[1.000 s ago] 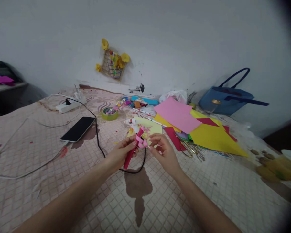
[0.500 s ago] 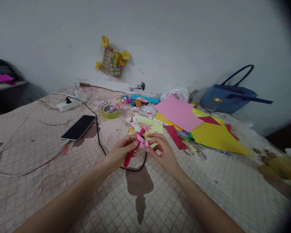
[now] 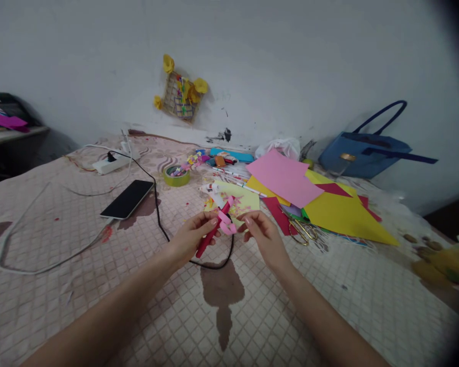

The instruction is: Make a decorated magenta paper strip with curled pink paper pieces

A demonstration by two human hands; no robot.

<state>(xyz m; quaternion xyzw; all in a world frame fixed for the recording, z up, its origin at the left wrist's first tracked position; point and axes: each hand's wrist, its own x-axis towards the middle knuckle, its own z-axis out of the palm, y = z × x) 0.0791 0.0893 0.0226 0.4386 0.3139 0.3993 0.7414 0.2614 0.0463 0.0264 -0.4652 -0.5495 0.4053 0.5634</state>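
Note:
My left hand [image 3: 198, 232] is closed around a slim red stick [image 3: 204, 245], which tilts up to the right above the table. A curled pink paper strip [image 3: 226, 223] wraps around the stick's upper part and hangs out to its right. Just right of that curl is my right hand [image 3: 262, 235], thumb and fingers drawn together in a pinch. Whether anything small is between those fingertips I cannot make out. Behind the hands lie a white glue bottle [image 3: 210, 188] and a pale yellow sheet [image 3: 248, 200] with small pink bits on it.
Gold-handled scissors [image 3: 304, 232] lie by pink paper [image 3: 279, 176] and yellow paper [image 3: 340, 216]. A phone [image 3: 128, 199], a green tape roll [image 3: 176, 179] and a power strip [image 3: 112, 164] are on the left. A black cable [image 3: 157, 209] loops beneath my hands. A blue bag [image 3: 367, 153] leans on the wall.
My right hand has let go of the pink strip's curl and drawn slightly right, its fingers now pinched together. The left hand still grips the red stick. The view shifted a little.

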